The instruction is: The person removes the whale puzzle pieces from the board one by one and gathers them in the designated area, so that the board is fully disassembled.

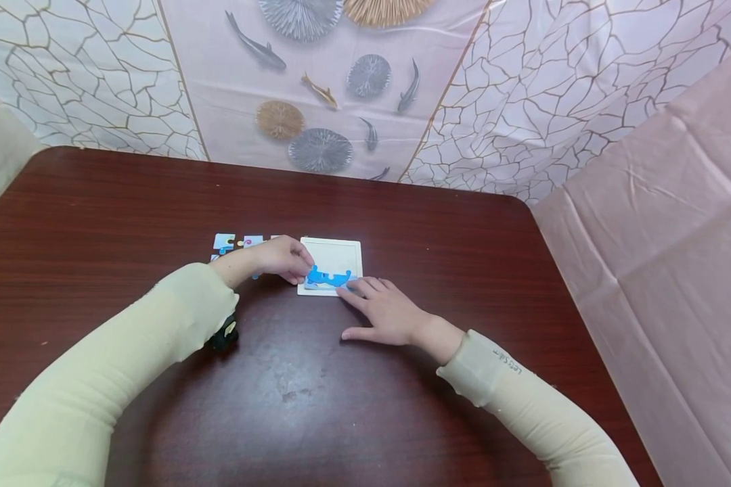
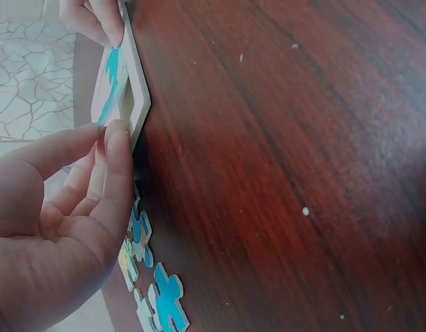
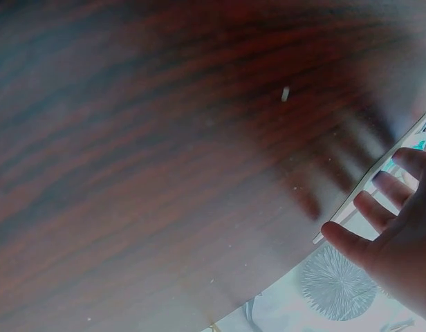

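Observation:
A shallow white puzzle tray [image 1: 335,251] lies on the table, with a joined strip of blue jigsaw pieces [image 1: 330,278] along its near side. My left hand [image 1: 282,258] is at the tray's left edge. Thumb and fingertip pinch the strip's left end, as the left wrist view shows. At the other end, my right hand [image 1: 390,314] has its fingers spread and fairly straight, fingertips touching the strip's right corner. Its thumb points left over the table. Fingers hide part of both strip ends.
Loose jigsaw pieces [image 1: 224,241] lie left of the tray, partly behind my left forearm; a blue piece [image 2: 170,294] shows among them in the left wrist view. A small black object [image 1: 224,333] sits by the left cuff. Patterned cloth [image 1: 219,128] hangs behind the brown table [image 1: 451,237].

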`<state>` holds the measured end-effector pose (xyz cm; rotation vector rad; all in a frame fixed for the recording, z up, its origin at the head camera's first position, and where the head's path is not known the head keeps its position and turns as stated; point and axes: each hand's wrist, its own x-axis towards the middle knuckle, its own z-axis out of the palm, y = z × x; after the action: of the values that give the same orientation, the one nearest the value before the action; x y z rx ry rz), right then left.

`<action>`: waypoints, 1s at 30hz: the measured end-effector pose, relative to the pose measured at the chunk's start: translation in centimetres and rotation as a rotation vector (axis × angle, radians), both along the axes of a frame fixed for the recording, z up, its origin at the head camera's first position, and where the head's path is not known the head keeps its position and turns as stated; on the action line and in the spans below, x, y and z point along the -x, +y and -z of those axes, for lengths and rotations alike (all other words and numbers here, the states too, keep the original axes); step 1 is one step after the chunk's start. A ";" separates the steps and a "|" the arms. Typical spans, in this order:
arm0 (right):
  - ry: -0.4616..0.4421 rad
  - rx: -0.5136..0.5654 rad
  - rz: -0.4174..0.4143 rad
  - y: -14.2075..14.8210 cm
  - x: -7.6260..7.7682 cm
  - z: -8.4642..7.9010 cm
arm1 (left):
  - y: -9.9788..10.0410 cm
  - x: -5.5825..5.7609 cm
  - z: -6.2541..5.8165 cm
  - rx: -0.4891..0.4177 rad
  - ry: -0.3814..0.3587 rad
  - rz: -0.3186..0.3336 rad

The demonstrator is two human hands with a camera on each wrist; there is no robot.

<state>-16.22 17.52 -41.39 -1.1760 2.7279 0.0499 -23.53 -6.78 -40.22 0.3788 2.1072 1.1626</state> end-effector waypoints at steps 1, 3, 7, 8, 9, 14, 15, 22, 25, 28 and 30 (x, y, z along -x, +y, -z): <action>0.000 0.000 0.000 0.0 0.0 0.0 | 0.0 0.0 0.1 0.000 0.002 -0.001; -0.001 -0.002 0.001 0.0 0.0 0.0 | 0.1 0.0 0.1 0.001 0.005 -0.004; -0.002 -0.005 0.001 0.0 0.0 0.0 | 0.0 0.1 0.2 0.004 0.007 -0.007; -0.002 -0.005 0.002 0.0 0.0 0.0 | 0.0 0.1 0.2 0.005 0.008 -0.010; -0.002 -0.006 0.002 0.0 0.0 0.0 | 0.0 0.1 0.2 0.003 0.010 -0.010; -0.003 -0.003 0.002 0.1 0.1 0.1 | -0.2 0.1 0.2 -0.002 0.013 -0.027; -0.002 -0.001 0.002 0.1 0.1 0.2 | -0.3 0.1 0.1 -0.004 0.010 -0.034; -0.003 0.005 0.002 0.1 0.0 0.1 | -1.2 0.1 0.0 -0.022 -0.009 -0.070; -0.011 0.005 0.009 0.1 0.0 0.1 | -1.8 0.0 -0.1 -0.013 -0.006 -0.070; -0.013 0.004 0.011 0.1 -0.1 0.0 | -2.3 -0.1 -0.2 -0.005 0.009 -0.068; -0.011 0.005 0.009 0.1 0.0 0.1 | -2.7 -0.1 -0.2 -0.004 0.020 -0.065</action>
<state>-16.18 17.59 -41.49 -1.1611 2.7256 0.0354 -23.42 -9.53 -40.00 0.3266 2.1490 1.2048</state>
